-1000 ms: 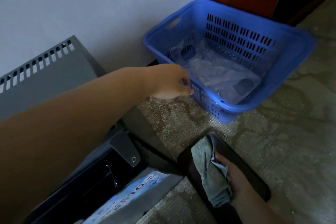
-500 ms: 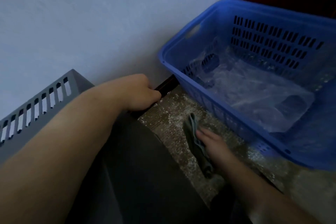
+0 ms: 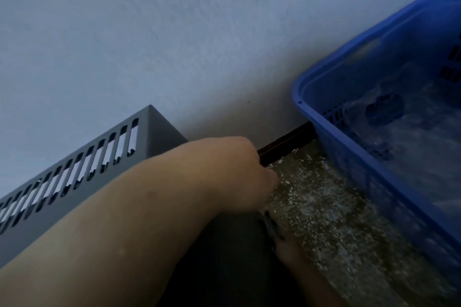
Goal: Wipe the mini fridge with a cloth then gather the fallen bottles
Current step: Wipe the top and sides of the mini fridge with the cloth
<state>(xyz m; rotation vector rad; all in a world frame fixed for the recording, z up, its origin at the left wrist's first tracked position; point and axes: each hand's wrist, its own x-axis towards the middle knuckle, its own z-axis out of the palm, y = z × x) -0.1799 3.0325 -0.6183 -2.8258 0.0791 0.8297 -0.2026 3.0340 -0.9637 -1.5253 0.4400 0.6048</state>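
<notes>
At the floor's (image 3: 336, 219) wall edge, the left hand (image 3: 245, 169) is seen curled by the dark skirting (image 3: 287, 143); its grip cannot be told. The right hand (image 3: 287, 252) is touched by the cloth (image 3: 270, 225) beside the mini fridge (image 3: 159, 137), hold unclear. Clear bottles (image 3: 419, 147) are held in the blue basket (image 3: 298, 92).

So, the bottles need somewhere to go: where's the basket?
Head view, right side: the basket sits on the floor by the wall, right of the left hand.
</notes>
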